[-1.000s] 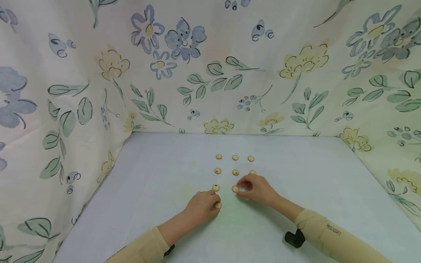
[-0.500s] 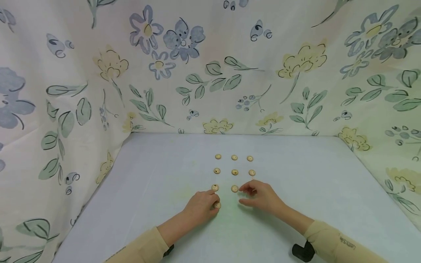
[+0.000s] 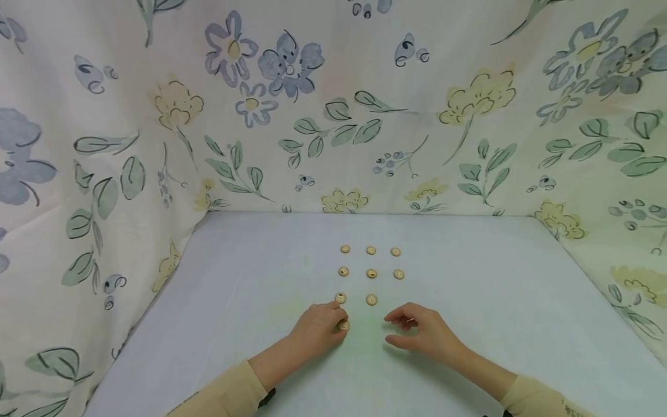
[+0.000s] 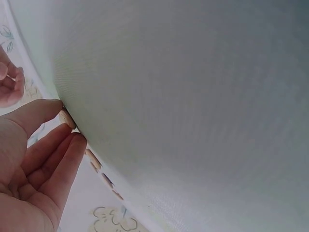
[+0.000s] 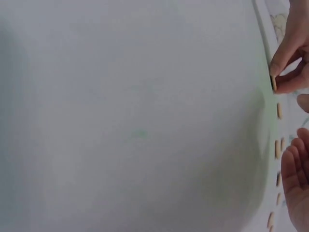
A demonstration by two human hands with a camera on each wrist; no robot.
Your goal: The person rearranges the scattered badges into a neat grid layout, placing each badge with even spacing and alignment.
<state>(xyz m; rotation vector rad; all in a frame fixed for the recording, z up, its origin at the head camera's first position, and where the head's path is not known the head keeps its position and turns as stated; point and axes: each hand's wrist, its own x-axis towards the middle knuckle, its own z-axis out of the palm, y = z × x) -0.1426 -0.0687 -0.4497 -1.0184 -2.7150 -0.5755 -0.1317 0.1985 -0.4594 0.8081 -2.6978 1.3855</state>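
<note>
My left hand [image 3: 316, 331] pinches a small round wooden disc [image 3: 343, 326] with a face drawn on it, flat on the table at the near end of the left column. In the left wrist view, thumb and fingertips sit at the edge of that disc [image 4: 66, 118]. Just beyond my left fingertips lies another disc [image 3: 340, 298]. My right hand [image 3: 426, 333] hovers right of the discs, thumb and fingers apart and holding nothing. Nearest to it is a disc [image 3: 372, 299] in the middle column.
Farther back, similar discs lie in two rows, including a middle-row disc [image 3: 372, 273] and a back-row disc [image 3: 370, 250]. They stand on a pale table [image 3: 250, 260]. A floral curtain [image 3: 323, 156] encloses its back and sides.
My right hand has let go of the near middle-column disc and drawn back to the right and toward me, fingers spreading. My left hand stays on its disc.
</note>
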